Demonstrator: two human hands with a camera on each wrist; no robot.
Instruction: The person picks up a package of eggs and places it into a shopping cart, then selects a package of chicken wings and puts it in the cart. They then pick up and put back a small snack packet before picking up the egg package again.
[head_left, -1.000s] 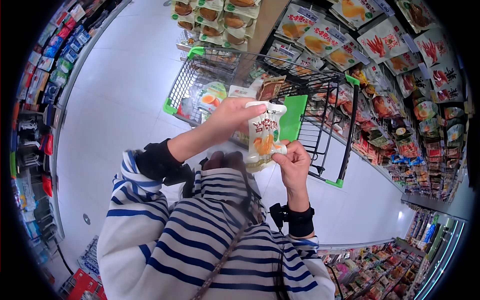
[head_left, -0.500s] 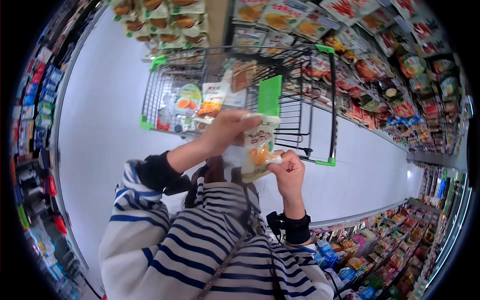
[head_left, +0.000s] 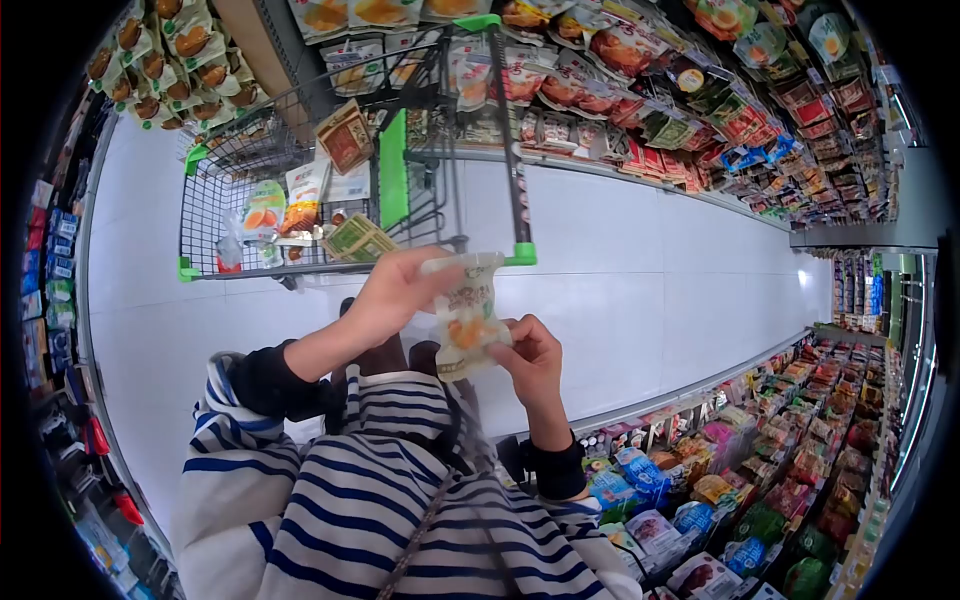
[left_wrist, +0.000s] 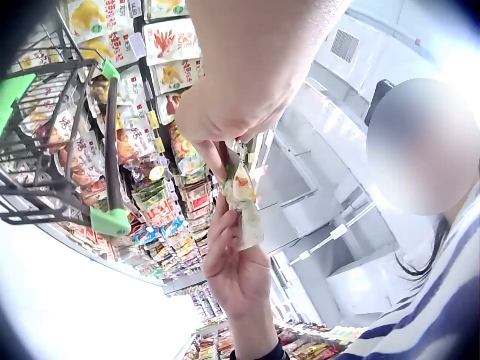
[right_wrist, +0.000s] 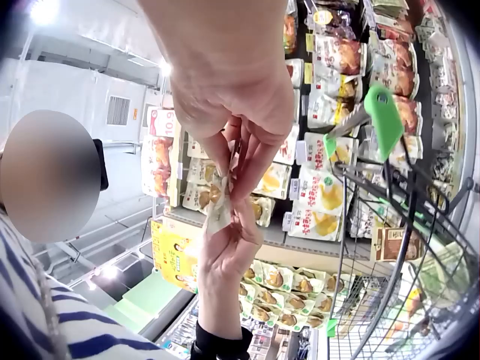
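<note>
Both hands hold a white snack pouch with dark lettering and an orange-yellow food picture, upright in front of the striped shirt. My left hand pinches its upper left edge, thumb across the front. At the lower right edge, my right hand pinches the pouch between thumb and fingers. The left wrist view has the pouch nearly edge-on, with the right hand below. From the right wrist, its thin side shows between the right hand and the left hand.
A shopping cart stands ahead to the left, holding a brown packet, a green packet and a white pouch. Shelves of hanging food packs run along the far side; more goods line the right. Pale tile floor lies between.
The head view has turned right, so cart and shelves sit further left. The pouch has come lower, nearer the body, still held by both hands. A green packet in the cart now shows.
</note>
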